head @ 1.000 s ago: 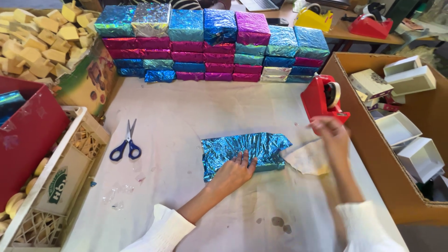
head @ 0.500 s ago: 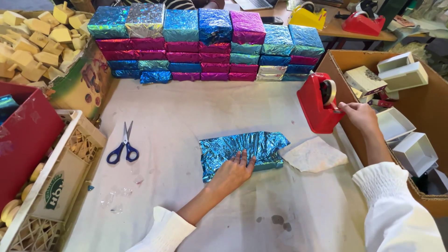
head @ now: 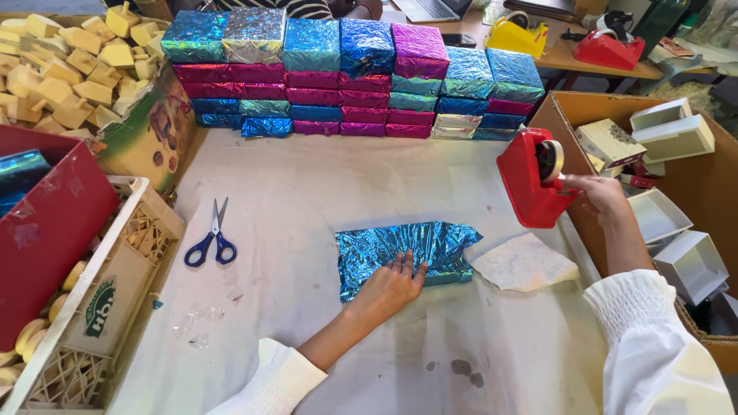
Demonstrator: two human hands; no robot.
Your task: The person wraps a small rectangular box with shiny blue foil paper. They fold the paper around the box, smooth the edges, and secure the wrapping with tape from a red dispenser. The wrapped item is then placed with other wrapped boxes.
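Hands apart: my left hand [head: 392,286] lies flat, fingers spread, pressing the near edge of the blue foil parcel [head: 403,250]; my right hand [head: 600,196] is at the red tape dispenser [head: 534,178], fingertips pinched at the roll's front. Whether a tape end is actually caught I cannot tell.

Landmark: the parcel, mid-worktop [head: 307,184].

Risks, as I judge them:
- Foil is crinkled and springy. If the left palm lifts, the fold likely opens and the wrap loosens.
- Dispenser stands right of the parcel, close to the worktop edge and the cardboard box [head: 692,161]. A hard pull with one hand could drag or tip it.
- A long strip could curl and stick to itself or to the foil in the wrong place; peeling may tear the foil.
- Crumpled white paper [head: 523,261] lies just right of the parcel, where a loose tape end might snag it.

Counts:
- Parcel in hand: 1.
- Scissors [head: 211,234], blue-handled, left of parcel: 1.
- Dispensers: 3; one red here, one yellow [head: 519,34] and another red [head: 607,48] on the far table.
- Wrapped stack [head: 346,77] beyond the parcel: 7 columns, roughly 4 layers; exact total unclear.
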